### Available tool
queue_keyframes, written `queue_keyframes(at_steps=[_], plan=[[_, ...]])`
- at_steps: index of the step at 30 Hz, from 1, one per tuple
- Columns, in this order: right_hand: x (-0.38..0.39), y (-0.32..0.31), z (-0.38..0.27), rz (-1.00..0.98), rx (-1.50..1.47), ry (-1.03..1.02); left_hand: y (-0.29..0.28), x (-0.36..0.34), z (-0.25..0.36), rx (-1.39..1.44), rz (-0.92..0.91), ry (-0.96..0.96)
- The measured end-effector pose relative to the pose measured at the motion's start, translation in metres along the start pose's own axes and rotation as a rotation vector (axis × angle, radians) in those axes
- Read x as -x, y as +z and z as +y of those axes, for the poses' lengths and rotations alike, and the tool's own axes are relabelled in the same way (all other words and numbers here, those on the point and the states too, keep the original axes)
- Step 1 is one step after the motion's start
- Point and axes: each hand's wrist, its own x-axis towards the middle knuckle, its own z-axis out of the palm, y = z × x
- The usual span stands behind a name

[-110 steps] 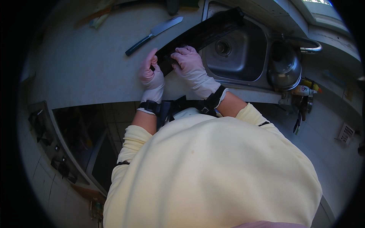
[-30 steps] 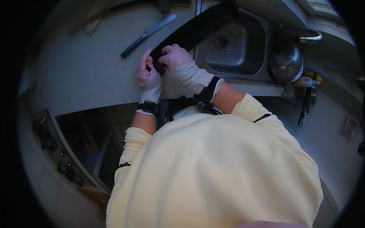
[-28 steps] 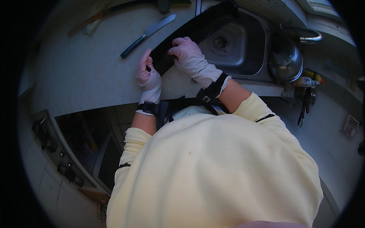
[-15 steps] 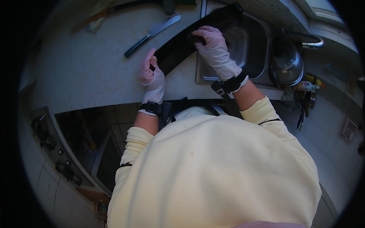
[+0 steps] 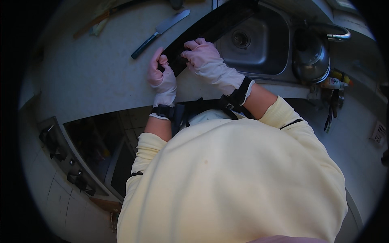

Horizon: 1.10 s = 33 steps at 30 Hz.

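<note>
A long, narrow black panel slants from the countertop up over the left part of the sink. Its near end is gripped by my left hand, in a white and pink glove, the thumb along one edge. My right hand, gloved alike, is closed with curled fingers against the panel's surface, close to the left hand. Something dark may be under its fingertips, but it blends into the panel. A kitchen knife with a dark handle lies on the counter, just left of the panel.
Right of the sink basin stands a metal kettle, beside the curved faucet. Bottles and hanging utensils are at the counter's right end. A gas hob lies at the lower left. Pale countertop spreads leftward.
My right hand has slid down the panel toward the left hand, uncovering the sink drain. My left hand keeps its grip on the near end. The whole view has shifted slightly.
</note>
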Motion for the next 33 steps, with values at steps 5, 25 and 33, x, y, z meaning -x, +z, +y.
queue_keyframes(at_steps=[5,25,33], plan=[[0.007,0.007,-0.013,-0.014,-0.140,-0.147,-0.001,0.000,-0.002,0.008,-0.010,-0.049],[0.009,-0.007,-0.009,-0.051,0.193,-0.014,-0.002,-0.001,-0.007,0.016,0.005,-0.039],[0.014,0.004,-0.009,-0.117,0.072,-0.154,-0.004,0.000,-0.011,0.111,-0.047,-0.078]])
